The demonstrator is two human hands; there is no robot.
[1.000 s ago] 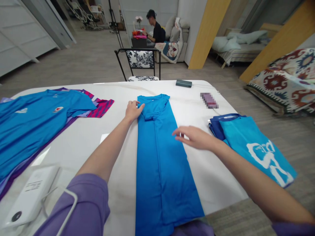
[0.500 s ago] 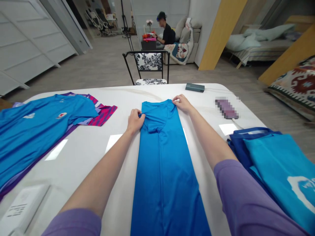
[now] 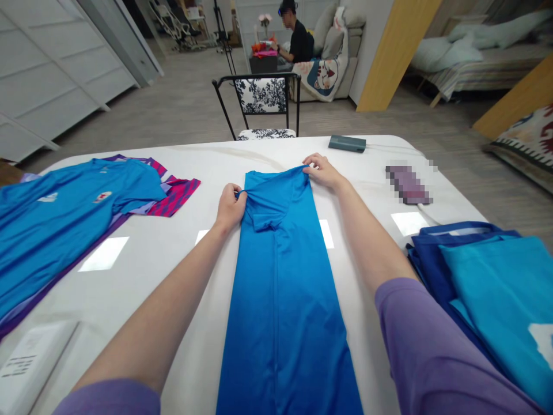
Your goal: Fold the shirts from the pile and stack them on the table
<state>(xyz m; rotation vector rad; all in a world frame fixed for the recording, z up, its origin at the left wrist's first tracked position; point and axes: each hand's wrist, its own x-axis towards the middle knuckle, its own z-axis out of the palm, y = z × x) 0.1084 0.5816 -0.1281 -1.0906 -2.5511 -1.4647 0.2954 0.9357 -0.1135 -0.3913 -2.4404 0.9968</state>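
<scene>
A blue T-shirt (image 3: 298,276) lies lengthwise on the white table (image 3: 185,311), its sides folded in to a long narrow strip. My left hand (image 3: 232,204) pinches fabric at the left edge near the collar end. At the far right corner my right hand (image 3: 322,171) has its thumb and fingers closed on the shirt's shoulder. Between the two hands the cloth is drawn taut, with creases running across it. A folded sleeve lies below these creases. The near end of the shirt runs out of view at the bottom.
Another blue shirt (image 3: 78,213) lies spread over purple and pink shirts at left. Folded blue clothes (image 3: 488,288) sit at right. A purple phone (image 3: 408,184), a dark green box-shaped device (image 3: 347,143) and a white box (image 3: 34,363) rest on the table. Beyond stand a chair (image 3: 261,95) and a seated person (image 3: 298,37).
My left hand has pulled the cloth slightly left and the fabric between my hands has tightened and lifted. The view has tilted a little downward.
</scene>
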